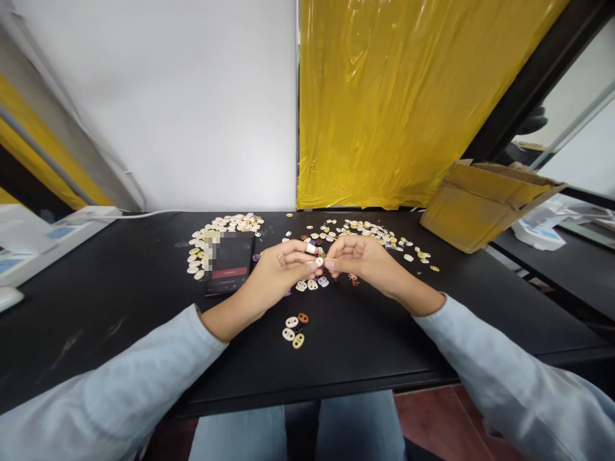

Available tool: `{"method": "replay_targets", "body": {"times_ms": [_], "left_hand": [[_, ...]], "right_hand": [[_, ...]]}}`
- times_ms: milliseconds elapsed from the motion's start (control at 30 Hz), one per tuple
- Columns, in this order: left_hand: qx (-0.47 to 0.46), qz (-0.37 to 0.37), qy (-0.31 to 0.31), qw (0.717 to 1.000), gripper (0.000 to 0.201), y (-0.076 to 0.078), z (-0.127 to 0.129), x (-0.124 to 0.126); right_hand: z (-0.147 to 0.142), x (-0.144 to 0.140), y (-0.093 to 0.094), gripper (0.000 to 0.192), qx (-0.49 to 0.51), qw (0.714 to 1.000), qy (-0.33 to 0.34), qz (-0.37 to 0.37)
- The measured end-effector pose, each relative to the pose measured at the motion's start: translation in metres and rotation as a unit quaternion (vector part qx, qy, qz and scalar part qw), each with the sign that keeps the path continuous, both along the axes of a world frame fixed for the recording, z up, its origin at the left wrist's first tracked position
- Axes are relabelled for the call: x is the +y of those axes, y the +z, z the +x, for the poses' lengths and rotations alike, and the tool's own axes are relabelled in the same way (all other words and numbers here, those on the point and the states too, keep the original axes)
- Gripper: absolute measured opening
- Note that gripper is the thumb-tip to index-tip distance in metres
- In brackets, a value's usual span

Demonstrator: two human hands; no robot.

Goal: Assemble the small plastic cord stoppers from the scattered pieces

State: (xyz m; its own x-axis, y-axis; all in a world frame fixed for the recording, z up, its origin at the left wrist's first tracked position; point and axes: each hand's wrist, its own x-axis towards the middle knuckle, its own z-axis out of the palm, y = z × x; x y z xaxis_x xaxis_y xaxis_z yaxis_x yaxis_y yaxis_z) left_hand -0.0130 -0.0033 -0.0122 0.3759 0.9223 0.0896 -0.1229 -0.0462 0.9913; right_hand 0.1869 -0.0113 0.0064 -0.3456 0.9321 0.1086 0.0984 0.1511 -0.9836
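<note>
My left hand [283,266] pinches a small cream two-hole oval piece [319,261], like a button or cord stopper, between thumb and fingers. A white band wraps one of its fingers. Touching or almost touching it from the other side, my right hand [360,259] is closed in a pinch; what its fingertips hold is too small to make out. Below both hands lie several loose oval pieces [298,340] in cream, brown, black and yellow. Just under the fingers, more white pieces [312,284] and a few purple and brown ones rest on the black table [384,346].
A pile of cream pieces [230,223] curves around a dark phone [230,269] on the left. Another scattered pile [368,229] spreads behind my right hand. An open cardboard box [461,205] stands at the right rear, and a white power strip [57,240] lies far left.
</note>
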Motion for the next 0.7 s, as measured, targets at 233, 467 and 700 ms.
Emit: {"method": "replay_targets", "body": {"times_ms": [233,467,700], "left_hand": [[0.037,0.035,-0.001,0.999,0.025,0.0049,0.0002,-0.0023],[0.047,0.049,0.021,0.997,0.028,0.0050,-0.0011,-0.0023],[0.088,0.098,0.014,0.991,0.017,0.0034,0.0002,-0.0048]], "right_hand": [[-0.0028,0.0000,-0.0017,0.029,0.046,0.998,-0.010,-0.050],[-0.0026,0.0014,-0.0027,0.031,0.026,0.998,-0.022,-0.043],[-0.0079,-0.0024,0.0014,0.030,0.025,0.998,-0.014,-0.058]]}}
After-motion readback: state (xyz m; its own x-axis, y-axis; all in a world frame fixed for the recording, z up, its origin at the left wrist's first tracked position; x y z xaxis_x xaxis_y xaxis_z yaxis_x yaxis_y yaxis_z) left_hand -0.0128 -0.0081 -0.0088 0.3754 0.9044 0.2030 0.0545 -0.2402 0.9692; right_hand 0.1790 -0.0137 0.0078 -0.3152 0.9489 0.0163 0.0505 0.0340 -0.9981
